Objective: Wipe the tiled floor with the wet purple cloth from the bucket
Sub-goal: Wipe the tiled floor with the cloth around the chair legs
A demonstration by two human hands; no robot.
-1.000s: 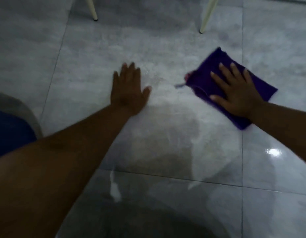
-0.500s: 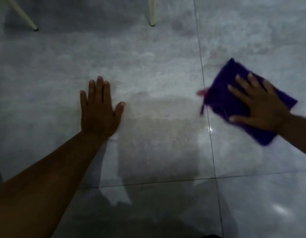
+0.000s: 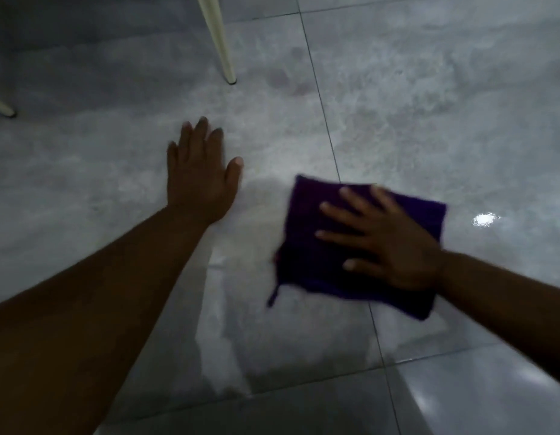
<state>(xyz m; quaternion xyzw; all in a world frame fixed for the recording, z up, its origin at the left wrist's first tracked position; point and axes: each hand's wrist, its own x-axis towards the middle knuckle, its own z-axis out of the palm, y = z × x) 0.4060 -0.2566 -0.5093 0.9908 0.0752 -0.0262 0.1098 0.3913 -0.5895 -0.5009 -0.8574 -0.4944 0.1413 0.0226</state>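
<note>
The folded purple cloth [image 3: 307, 243] lies flat on the grey tiled floor [image 3: 429, 114], across a grout line right of centre. My right hand [image 3: 385, 240] presses down on it, palm flat and fingers spread. My left hand [image 3: 198, 180] rests palm-down on the bare tile to the cloth's left, fingers together, holding nothing. The tile around and below the cloth shines wet. The bucket is out of view.
A cream furniture leg [image 3: 220, 48] stands on the floor beyond my left hand, and the foot of a second leg [image 3: 2, 108] shows at the left edge. A bright light reflection [image 3: 484, 219] sits on the wet tile right of the cloth.
My right hand has slid the cloth left and toward me, closer to my left hand. The left hand stays planted on the tile. The view has shifted.
</note>
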